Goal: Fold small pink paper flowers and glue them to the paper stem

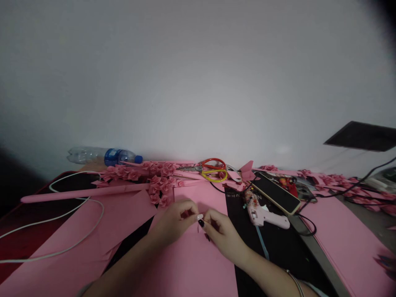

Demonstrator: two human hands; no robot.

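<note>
My left hand (175, 218) and my right hand (224, 234) meet above a large sheet of pink paper (188, 264). Thumb and fingers of each are pinched together, the tips almost touching. A thin dark strand hangs just below the fingertips; what it belongs to is too small to tell. Beyond the hands lie pink paper flowers (161, 187) and scissors with red and yellow handles (213, 170). To the right of my right hand rests a pale pink glue gun (262, 214).
A phone (276, 192) lies behind the glue gun, on a black mat (278, 251). On the left are a plastic bottle (113, 156) on its side, a long rolled pink paper stick (83, 193) and a white cable (77, 246). More pink sheets (349, 243) lie at right. A wall closes the back.
</note>
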